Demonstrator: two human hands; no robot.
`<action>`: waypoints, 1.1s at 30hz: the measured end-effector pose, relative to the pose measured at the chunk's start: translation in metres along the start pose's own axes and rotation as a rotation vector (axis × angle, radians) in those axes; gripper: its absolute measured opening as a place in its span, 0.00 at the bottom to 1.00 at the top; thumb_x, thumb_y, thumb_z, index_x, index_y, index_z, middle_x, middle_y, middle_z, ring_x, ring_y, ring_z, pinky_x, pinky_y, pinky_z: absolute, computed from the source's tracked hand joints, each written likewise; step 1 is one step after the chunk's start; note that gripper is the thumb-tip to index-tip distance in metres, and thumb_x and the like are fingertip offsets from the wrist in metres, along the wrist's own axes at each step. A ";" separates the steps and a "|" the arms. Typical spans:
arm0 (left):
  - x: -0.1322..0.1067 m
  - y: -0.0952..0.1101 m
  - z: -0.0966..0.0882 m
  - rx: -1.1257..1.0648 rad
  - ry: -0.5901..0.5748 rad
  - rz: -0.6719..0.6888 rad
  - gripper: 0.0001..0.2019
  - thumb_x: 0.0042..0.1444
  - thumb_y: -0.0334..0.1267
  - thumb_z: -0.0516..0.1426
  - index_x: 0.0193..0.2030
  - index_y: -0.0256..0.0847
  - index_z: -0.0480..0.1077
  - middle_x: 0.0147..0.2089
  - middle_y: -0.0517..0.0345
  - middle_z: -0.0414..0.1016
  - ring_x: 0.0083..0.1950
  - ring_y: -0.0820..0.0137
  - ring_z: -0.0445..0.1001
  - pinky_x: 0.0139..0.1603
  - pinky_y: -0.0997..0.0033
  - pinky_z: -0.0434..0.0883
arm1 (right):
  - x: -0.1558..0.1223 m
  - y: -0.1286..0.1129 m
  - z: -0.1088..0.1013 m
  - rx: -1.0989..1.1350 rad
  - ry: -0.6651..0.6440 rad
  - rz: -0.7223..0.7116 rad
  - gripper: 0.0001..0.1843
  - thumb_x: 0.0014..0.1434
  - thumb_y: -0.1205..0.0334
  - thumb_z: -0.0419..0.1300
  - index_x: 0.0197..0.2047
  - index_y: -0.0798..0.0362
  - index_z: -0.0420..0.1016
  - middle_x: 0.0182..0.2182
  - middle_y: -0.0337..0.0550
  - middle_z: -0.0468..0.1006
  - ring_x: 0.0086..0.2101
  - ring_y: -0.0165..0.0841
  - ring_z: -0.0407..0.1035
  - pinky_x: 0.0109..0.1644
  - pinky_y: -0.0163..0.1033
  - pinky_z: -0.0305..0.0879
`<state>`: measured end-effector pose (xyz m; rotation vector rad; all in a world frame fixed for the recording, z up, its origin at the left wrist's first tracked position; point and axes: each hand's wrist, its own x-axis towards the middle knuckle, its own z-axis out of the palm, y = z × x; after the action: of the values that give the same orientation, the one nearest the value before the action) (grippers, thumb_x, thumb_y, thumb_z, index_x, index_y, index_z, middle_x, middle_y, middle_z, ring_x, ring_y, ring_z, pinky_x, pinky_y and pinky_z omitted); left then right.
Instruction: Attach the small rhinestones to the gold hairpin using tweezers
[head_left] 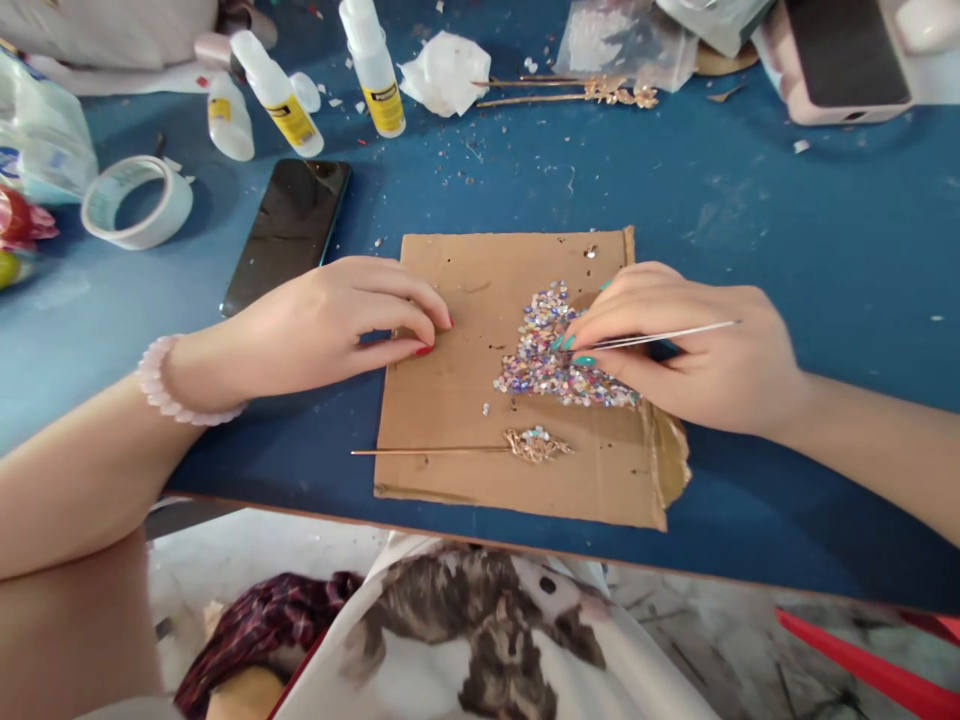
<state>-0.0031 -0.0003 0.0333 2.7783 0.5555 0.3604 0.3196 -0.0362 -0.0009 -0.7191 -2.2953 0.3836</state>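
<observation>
My right hand [705, 350] is closed on slim silver tweezers [660, 336], its fingertips among a heap of small multicoloured rhinestones [536, 350]. The tweezers' tips are hidden by the fingers and stones. Under the heap lies a piece of brown cardboard [450, 400]. Resting at the cardboard's left edge, my left hand [337, 320] has its fingers loosely bent and apart, with nothing between them. Nearer me, a gold hairpin [536, 445] lies flat on the cardboard, its long stem pointing left. A few pale stones sit on its ornate head.
Left of the cardboard are a black phone [289, 235] and a tape roll [139, 203]. Behind stand glue bottles [379, 80], near crumpled white paper [446, 75], more gold hairpins [600, 92] and a plastic bag [626, 45]. Another phone [847, 55] lies at the back right.
</observation>
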 end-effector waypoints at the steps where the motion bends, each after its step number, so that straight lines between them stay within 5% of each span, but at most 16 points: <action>1: -0.001 0.001 0.001 0.017 0.002 -0.005 0.07 0.73 0.36 0.54 0.43 0.44 0.72 0.50 0.59 0.81 0.51 0.69 0.80 0.58 0.72 0.71 | -0.001 0.001 0.001 -0.009 0.014 -0.004 0.05 0.67 0.65 0.61 0.40 0.44 0.76 0.33 0.36 0.83 0.36 0.34 0.78 0.47 0.46 0.74; 24: -0.007 0.002 0.008 0.235 0.010 0.052 0.07 0.75 0.35 0.49 0.47 0.44 0.68 0.53 0.55 0.79 0.51 0.65 0.80 0.55 0.65 0.72 | 0.001 0.000 0.001 0.024 -0.039 -0.091 0.06 0.64 0.71 0.61 0.41 0.50 0.75 0.33 0.42 0.83 0.35 0.34 0.78 0.46 0.46 0.71; 33: -0.006 0.001 0.009 0.203 0.016 0.033 0.09 0.74 0.35 0.49 0.44 0.44 0.69 0.52 0.54 0.80 0.50 0.64 0.79 0.53 0.62 0.73 | 0.003 -0.003 0.000 -0.016 -0.010 -0.089 0.09 0.63 0.72 0.60 0.41 0.45 0.73 0.32 0.39 0.82 0.35 0.33 0.77 0.46 0.47 0.70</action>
<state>-0.0051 -0.0054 0.0239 2.9849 0.5795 0.3511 0.3166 -0.0362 0.0021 -0.6211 -2.3328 0.3288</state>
